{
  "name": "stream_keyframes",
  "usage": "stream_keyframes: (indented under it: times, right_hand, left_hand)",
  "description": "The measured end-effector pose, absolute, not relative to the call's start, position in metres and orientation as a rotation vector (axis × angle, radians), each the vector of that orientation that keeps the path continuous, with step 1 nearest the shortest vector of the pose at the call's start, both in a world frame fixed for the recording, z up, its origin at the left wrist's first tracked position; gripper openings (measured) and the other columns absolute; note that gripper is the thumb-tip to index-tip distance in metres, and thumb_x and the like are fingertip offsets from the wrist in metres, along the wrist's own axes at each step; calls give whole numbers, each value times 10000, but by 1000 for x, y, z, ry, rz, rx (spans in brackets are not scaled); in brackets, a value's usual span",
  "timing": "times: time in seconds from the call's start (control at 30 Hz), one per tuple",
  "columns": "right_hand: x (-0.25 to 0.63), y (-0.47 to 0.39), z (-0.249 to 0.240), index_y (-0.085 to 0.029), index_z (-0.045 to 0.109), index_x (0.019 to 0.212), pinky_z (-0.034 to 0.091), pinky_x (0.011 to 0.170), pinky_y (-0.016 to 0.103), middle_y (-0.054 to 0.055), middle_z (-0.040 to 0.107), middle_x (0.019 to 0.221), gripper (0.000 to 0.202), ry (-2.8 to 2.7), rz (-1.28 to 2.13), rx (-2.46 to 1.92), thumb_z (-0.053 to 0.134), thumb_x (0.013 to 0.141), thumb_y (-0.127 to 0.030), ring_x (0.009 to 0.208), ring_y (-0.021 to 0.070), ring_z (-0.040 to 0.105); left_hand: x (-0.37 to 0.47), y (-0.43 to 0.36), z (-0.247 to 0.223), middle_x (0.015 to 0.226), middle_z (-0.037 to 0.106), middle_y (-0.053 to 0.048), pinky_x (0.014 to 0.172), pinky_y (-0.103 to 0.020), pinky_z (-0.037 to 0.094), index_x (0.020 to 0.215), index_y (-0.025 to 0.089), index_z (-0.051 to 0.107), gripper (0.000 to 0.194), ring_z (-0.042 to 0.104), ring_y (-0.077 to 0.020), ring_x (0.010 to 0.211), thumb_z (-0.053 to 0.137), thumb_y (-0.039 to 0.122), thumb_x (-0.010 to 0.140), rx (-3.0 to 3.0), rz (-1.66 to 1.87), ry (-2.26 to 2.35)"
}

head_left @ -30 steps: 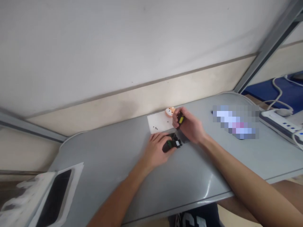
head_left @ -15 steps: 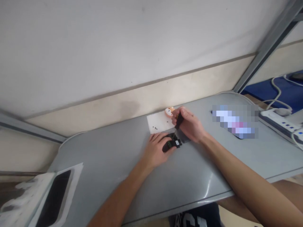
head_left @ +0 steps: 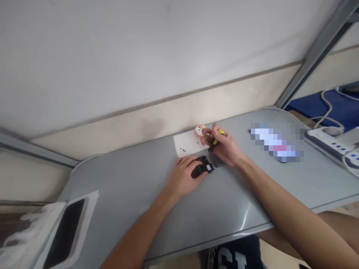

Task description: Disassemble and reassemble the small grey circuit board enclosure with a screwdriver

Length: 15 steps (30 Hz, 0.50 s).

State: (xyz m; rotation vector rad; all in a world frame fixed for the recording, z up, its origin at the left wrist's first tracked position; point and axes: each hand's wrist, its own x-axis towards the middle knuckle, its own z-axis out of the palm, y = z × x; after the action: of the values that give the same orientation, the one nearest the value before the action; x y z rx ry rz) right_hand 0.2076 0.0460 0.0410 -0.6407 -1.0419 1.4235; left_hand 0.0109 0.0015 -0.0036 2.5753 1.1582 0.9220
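My left hand is closed around a small black device with an exposed green board and a white label, holding it on the grey table. In my right hand is a screwdriver with a black and yellow handle, its lower end pointing down toward the device. Beneath the right hand lies a dark flat piece, partly covered. Behind the device is a white sheet of paper with several tiny dark screws on it. An orange and white animal-faced object rests at the sheet's far edge.
A phone with a lit, blurred-out screen lies to the right. Beyond it is a white power strip with cables. At the left, a dark phone-like slab lies on white papers. A wall bounds the table's back.
My right hand has shifted its grip, fingers loosened, and the screwdriver's yellow part now shows above the hand. My left hand still holds the device in nearly the same place.
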Motion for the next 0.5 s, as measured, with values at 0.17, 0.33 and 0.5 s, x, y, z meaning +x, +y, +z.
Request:
stream_keyframes:
  times: [0.17, 0.33, 0.5]
  right_hand:
    - [204, 45, 39, -260, 496, 852, 291, 488, 280, -69, 375, 593, 486, -1096, 1382, -666, 587, 904, -734, 476, 108, 308]
    - [201, 40, 44, -247, 637, 900, 389, 586, 314, -6, 490, 739, 411, -1085, 1447, -598, 602, 938, -654, 601, 136, 446]
    - [205, 43, 41, -238, 435, 758, 295, 518, 279, -38, 467, 705, 520, -977, 1473, -605, 753, 836, -642, 532, 98, 374]
  left_hand:
    - [11, 1, -3, 1228, 744, -49, 1008, -462, 507, 1068, 246, 699, 194, 682, -249, 1129, 742, 355, 913, 2572, 885, 1177]
    - [11, 0, -2, 1231, 743, -55, 1016, -478, 506, 1072, 255, 713, 197, 684, -260, 1129, 745, 364, 912, 2557, 873, 1209]
    - [11, 0, -2, 1244, 742, -54, 1024, -478, 504, 1063, 254, 720, 192, 679, -262, 1145, 745, 371, 913, 2563, 858, 1200]
